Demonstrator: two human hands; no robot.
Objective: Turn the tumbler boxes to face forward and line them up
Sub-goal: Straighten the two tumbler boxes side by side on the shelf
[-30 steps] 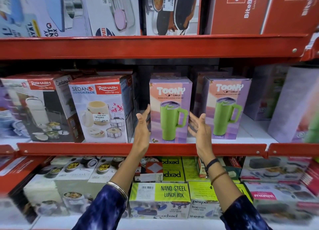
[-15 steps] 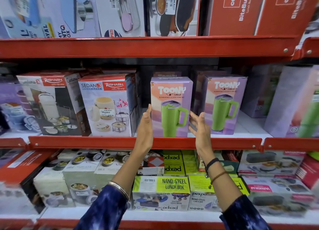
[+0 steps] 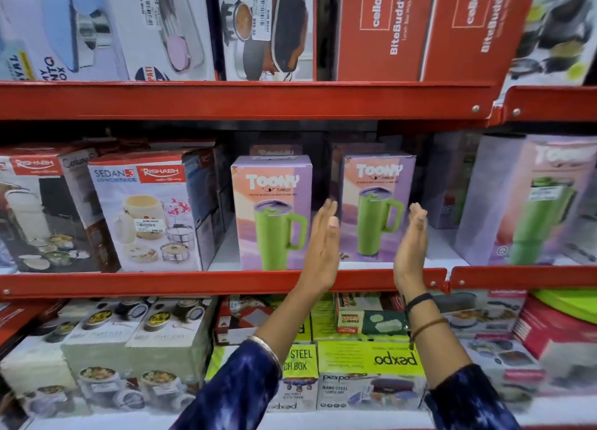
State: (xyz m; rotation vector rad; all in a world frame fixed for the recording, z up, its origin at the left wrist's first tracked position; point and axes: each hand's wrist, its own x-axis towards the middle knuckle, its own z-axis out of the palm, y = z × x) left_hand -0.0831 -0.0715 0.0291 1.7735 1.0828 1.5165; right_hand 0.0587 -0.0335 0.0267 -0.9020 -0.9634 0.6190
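Two purple and pink tumbler boxes with a green mug printed on them stand facing me on the middle red shelf (image 3: 226,282). The left tumbler box (image 3: 271,210) sits at the shelf front. The second tumbler box (image 3: 376,203) stands a little further back and to the right. My left hand (image 3: 323,245) is flat and upright before that box's left edge, and my right hand (image 3: 410,248) is flat before its right edge. Both hands hold nothing. A third tumbler box (image 3: 536,200) stands turned at an angle on the far right.
Red and white lunch pack boxes (image 3: 145,210) fill the shelf left of the tumbler boxes. More purple boxes stand behind. Red cartons (image 3: 384,25) sit on the top shelf; green steel lunch boxes (image 3: 368,371) lie below.
Both hands have moved right, from either side of the left tumbler box to either side of the second one. The view has shifted right too.
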